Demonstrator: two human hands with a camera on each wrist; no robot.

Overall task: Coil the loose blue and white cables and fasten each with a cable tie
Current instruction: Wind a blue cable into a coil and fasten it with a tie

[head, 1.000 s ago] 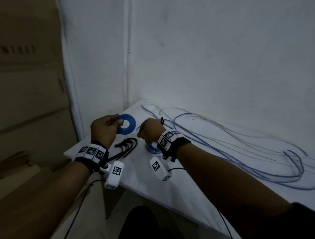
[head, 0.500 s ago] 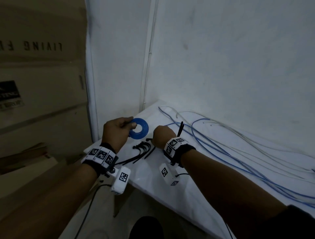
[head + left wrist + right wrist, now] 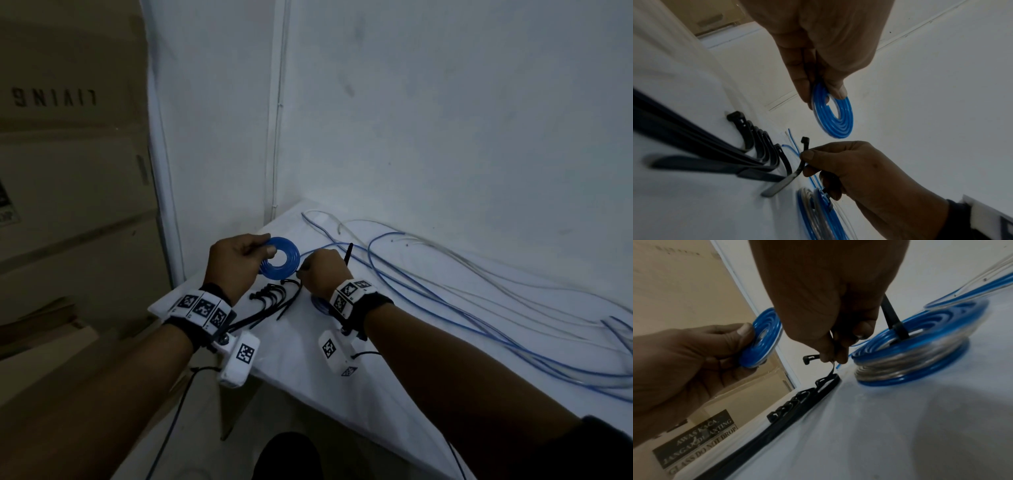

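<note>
Head view: left hand (image 3: 236, 263) pinches flat blue cable coil (image 3: 279, 261) above white table (image 3: 394, 394); right hand (image 3: 323, 272) pinches black plastic cable tie (image 3: 804, 151) just beside coil, over tie pile (image 3: 274, 298).

storage corner: stacked cardboard boxes (image 3: 68, 164) labelled "glass do not drop", bare white walls (image 3: 445, 120).

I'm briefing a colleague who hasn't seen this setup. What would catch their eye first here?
Probably the flat blue coil, pinched in the left hand above the table's left corner. Next, the right hand beside it, pinching a black cable tie, with a row of spare ties lying on the white table below. Loose blue and white cables trail away to the right.
</note>
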